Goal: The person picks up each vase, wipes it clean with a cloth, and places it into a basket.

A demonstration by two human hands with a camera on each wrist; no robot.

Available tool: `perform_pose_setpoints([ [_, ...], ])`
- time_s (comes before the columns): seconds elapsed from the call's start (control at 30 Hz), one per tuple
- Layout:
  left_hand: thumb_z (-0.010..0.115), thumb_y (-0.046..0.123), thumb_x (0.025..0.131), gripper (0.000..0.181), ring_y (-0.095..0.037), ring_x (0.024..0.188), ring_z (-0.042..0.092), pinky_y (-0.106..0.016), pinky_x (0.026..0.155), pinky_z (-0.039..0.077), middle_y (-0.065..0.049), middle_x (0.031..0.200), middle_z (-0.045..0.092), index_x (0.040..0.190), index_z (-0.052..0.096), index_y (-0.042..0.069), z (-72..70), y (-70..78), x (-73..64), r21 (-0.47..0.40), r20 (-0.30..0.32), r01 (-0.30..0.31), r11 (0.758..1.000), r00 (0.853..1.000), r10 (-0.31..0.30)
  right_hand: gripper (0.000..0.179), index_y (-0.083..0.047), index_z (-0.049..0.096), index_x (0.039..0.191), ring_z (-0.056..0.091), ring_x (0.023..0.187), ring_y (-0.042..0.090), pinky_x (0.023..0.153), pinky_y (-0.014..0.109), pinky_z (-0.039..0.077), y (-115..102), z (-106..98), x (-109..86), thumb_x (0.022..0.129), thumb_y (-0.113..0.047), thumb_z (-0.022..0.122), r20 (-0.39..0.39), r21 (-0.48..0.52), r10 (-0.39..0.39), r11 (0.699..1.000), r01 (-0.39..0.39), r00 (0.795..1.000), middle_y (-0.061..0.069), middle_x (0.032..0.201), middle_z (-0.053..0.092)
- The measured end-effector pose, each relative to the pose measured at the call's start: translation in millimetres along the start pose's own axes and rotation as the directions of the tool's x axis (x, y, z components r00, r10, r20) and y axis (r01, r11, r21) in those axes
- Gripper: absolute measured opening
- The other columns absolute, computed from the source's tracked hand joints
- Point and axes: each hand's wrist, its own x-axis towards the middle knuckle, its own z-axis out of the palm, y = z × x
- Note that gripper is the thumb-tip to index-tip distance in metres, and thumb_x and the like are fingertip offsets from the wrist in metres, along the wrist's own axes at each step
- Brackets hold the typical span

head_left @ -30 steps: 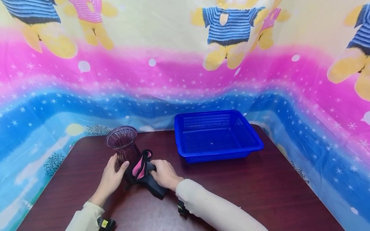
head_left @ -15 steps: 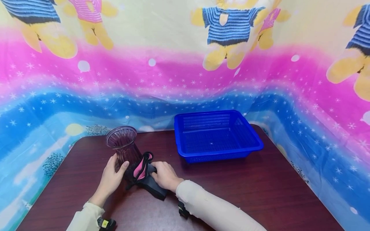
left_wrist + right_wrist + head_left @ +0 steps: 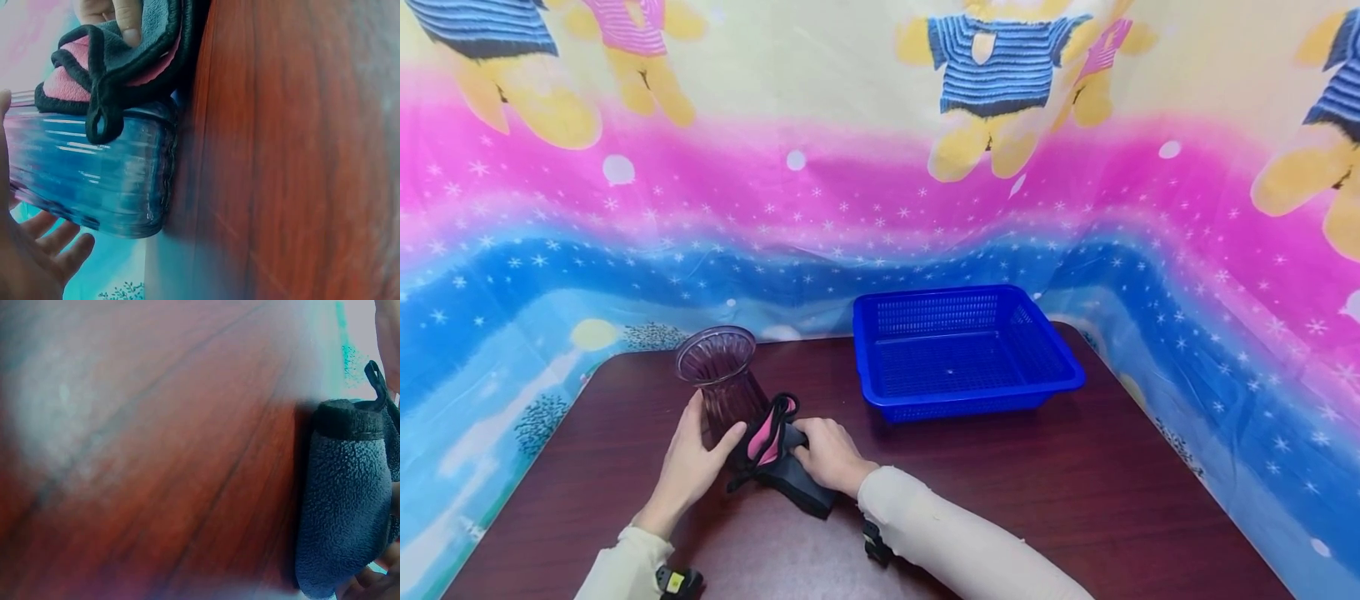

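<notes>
A clear purplish glass vase (image 3: 724, 392) with a flared, ribbed rim stands upright at the left of the table. My left hand (image 3: 691, 467) cups its near left side, thumb in front and fingers around the back; the left wrist view shows some fingers (image 3: 59, 244) slightly off the glass. Against the vase's lower right side lies a folded cleaning cloth (image 3: 801, 483), grey with a pink face, black edging and a black hanging loop (image 3: 105, 122). My right hand (image 3: 833, 454) pinches the grey part between thumb and fingers. The cloth hides part of the vase's base.
A blue plastic basket (image 3: 970, 400) with slotted walls stands at the back right of the dark reddish wooden table (image 3: 1000, 483). A patterned curtain (image 3: 820, 208) hangs behind the table and along its sides.
My left thumb has straightened and moved slightly right, towards the cloth. The cloth has shifted slightly against the vase, with my right hand still on it. Vase and basket stay put.
</notes>
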Motion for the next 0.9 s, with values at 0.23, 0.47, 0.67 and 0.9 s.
perform_pose_setpoints([
  [0.23, 0.076, 0.048, 0.087, 0.101, -0.044, 0.138, 0.047, -0.063, 0.109, 0.041, -0.027, 0.154, 0.043, 0.161, 0.019, 0.010, 3.8, 7.5, 1.2, 0.030, -0.077, 0.070, 0.997, 0.995, -0.068, 0.012, -0.017, 0.074, 0.100, 0.060, 0.075, 0.005, 0.067, 0.022, 0.050, -0.9, -0.9, 0.7, 0.088, -0.013, 0.073, -0.004, -0.003, -0.001, 1.000, 0.001, 1.000, -0.006, 0.086, 0.073],
  [0.47, 0.080, 0.047, 0.084, 0.099, -0.044, 0.130, 0.056, -0.061, 0.103, 0.047, -0.030, 0.143, 0.054, 0.157, 0.027, 0.009, 3.7, 11.2, 1.4, 0.024, -0.120, 0.107, 0.994, 0.987, -0.104, 0.006, -0.018, 0.073, 0.094, 0.056, 0.071, 0.005, 0.063, 0.021, 0.047, -0.9, -1.0, 1.4, 0.089, -0.015, 0.073, 0.001, 0.001, -0.010, 1.000, 0.010, 1.000, -0.007, 0.081, 0.069],
  [0.67, 0.079, 0.042, 0.086, 0.092, -0.045, 0.122, 0.063, -0.060, 0.094, 0.054, -0.030, 0.139, 0.058, 0.156, 0.032, 0.005, 3.7, 6.0, 1.2, 0.042, -0.121, 0.053, 0.998, 0.992, -0.048, 0.005, -0.019, 0.073, 0.093, 0.053, 0.069, 0.004, 0.062, 0.019, 0.044, 0.1, -1.7, 0.7, 0.089, -0.017, 0.074, 0.009, 0.012, -0.014, 1.000, 0.014, 1.000, -0.009, 0.077, 0.065],
  [0.9, 0.075, 0.034, 0.091, 0.078, -0.046, 0.112, 0.068, -0.061, 0.088, 0.055, -0.031, 0.126, 0.066, 0.153, 0.037, 0.006, 5.9, -1.3, 1.4, 0.042, -0.118, -0.035, 0.998, 0.992, 0.040, 0.006, -0.018, 0.074, 0.095, 0.053, 0.069, 0.003, 0.061, 0.017, 0.044, -0.5, -4.3, -1.2, 0.089, -0.017, 0.074, 0.000, 0.036, -0.015, 0.999, 0.015, 1.000, -0.008, 0.079, 0.068],
])
